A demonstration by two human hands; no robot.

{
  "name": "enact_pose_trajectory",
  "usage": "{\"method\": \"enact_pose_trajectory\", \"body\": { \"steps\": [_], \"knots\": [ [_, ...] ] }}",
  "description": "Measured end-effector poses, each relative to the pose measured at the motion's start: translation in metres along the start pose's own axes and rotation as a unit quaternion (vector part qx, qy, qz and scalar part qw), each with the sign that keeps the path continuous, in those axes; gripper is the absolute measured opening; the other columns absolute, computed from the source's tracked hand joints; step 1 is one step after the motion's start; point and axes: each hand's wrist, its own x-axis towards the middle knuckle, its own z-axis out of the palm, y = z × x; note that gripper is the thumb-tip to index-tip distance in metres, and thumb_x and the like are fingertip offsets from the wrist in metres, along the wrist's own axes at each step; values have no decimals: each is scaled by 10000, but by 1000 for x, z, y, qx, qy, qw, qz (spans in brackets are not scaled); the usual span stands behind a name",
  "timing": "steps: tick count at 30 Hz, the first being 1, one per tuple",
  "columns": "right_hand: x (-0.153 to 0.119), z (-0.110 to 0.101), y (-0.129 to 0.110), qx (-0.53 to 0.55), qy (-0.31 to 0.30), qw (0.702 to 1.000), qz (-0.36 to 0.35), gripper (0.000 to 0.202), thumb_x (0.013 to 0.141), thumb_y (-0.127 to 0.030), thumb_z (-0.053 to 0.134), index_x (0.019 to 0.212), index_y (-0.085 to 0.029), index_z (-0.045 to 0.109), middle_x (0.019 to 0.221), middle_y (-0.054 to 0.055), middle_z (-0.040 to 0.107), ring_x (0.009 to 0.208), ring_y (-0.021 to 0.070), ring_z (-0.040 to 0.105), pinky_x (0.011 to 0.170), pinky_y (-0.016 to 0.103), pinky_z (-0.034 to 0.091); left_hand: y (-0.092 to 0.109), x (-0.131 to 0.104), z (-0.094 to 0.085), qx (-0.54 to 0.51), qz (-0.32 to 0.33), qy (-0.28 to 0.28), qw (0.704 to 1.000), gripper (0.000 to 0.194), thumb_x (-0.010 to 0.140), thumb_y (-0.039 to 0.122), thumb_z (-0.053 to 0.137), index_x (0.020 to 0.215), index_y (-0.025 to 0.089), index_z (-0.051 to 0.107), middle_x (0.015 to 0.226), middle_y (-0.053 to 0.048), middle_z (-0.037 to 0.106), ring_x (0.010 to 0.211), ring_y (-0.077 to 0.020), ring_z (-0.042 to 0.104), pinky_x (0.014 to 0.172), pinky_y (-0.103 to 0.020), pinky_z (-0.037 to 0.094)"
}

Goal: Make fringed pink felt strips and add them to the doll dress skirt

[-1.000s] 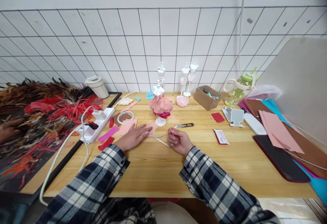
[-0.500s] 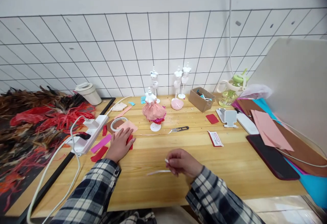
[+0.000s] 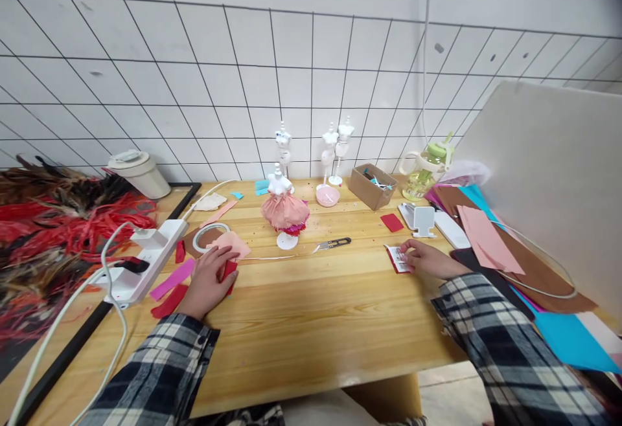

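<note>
My left hand (image 3: 210,280) rests on the left of the table with its fingers curled beside a red piece (image 3: 230,274), near a peach piece and a tape roll (image 3: 199,239). At the right, my right hand (image 3: 422,259) has its fingertips closed on the edge of a small white-labelled red packet (image 3: 396,259). A small white mannequin (image 3: 279,183) in a pink ruffled skirt (image 3: 284,211) stands at the middle. Black-handled thread snips (image 3: 335,243) lie to its right.
Behind are bare mannequins (image 3: 345,138), a pink bowl (image 3: 328,196) and a cardboard box (image 3: 372,186). A power strip (image 3: 150,264) and feathers lie left; a phone stand (image 3: 420,219), bottle (image 3: 427,170) and coloured sheets (image 3: 490,238) lie right.
My right hand has moved right and away from me, from the white strip at the front to the packet. That strip is no longer visible. My left hand's fingers have curled in, and the view has shifted.
</note>
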Motion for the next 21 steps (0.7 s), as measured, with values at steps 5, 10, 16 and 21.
{"method": "enact_pose_trajectory", "body": {
  "steps": [5, 10, 16, 21],
  "knots": [
    [11, -7, 9, 23, 6, 1000, 18, 252, 716, -359, 622, 863, -195, 499, 549, -39, 577, 542, 127, 530, 570, 256, 381, 0, 1, 0, -6, 20, 11, 1000, 347, 791, 388, 493, 1050, 227, 658, 1282, -76, 576, 1287, -298, 403, 1087, -484, 302],
    [16, -10, 13, -29, 25, 998, 47, 247, 664, -308, 655, 826, -199, 504, 540, -52, 560, 519, 120, 514, 516, 242, 343, 0, 3, 1, -8, 27, 19, 999, 319, 800, 387, 494, 1017, 230, 667, 1262, -74, 585, 1290, -291, 399, 1085, -476, 312],
    [23, -7, 12, -90, 30, 991, 97, 185, 702, -302, 614, 822, -189, 528, 500, -36, 559, 495, 129, 521, 501, 246, 339, -3, 2, 3, -1, 36, 27, 999, 317, 805, 388, 496, 1014, 228, 672, 1260, -73, 588, 1280, -291, 409, 1086, -472, 308],
    [-3, -12, -15, -296, 99, 940, 134, 404, 690, -485, 655, 940, -170, 620, 802, 103, 692, 757, 256, 640, 643, 340, 430, -3, 1, 3, 4, 30, 40, 999, 364, 805, 412, 504, 1072, 221, 659, 1253, -75, 596, 1277, -300, 406, 1079, -479, 304]
  ]
}}
